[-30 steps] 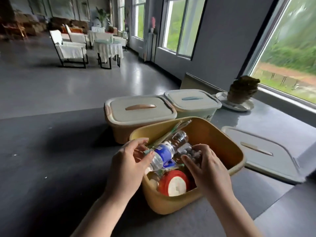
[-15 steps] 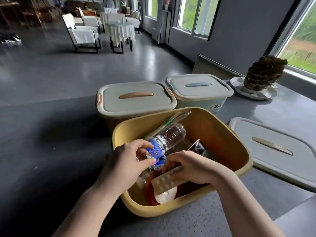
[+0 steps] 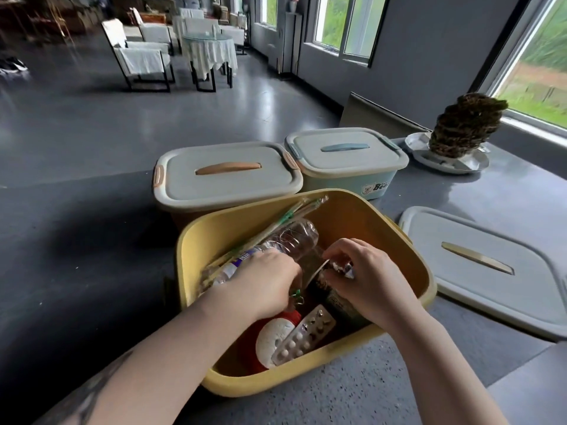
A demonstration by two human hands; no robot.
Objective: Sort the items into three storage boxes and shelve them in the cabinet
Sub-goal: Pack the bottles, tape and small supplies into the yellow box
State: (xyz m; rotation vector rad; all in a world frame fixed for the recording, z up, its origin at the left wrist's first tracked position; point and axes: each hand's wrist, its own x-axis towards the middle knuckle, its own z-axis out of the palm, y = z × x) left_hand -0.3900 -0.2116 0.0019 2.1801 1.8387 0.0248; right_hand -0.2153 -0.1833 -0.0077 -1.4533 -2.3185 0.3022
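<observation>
An open yellow storage box stands on the dark table in front of me. Inside lie a clear water bottle, wrapped chopsticks, a red roll of tape, a blister pack of pills and a dark packet. My left hand reaches into the box and grips the bottle's labelled end. My right hand is inside too, pinching the shiny top edge of the dark packet. Behind the yellow box, two boxes sit with lids on: one with an orange handle, one with a blue handle.
A loose grey lid lies flat on the table to the right of the yellow box. A dark, scaly ornament on a white dish stands at the back right by the window. Chairs and a covered table stand far back.
My right hand has let go of the blister pack, which now leans by the red roll, and has taken the dark packet's top. My left hand slid further over the bottle.
</observation>
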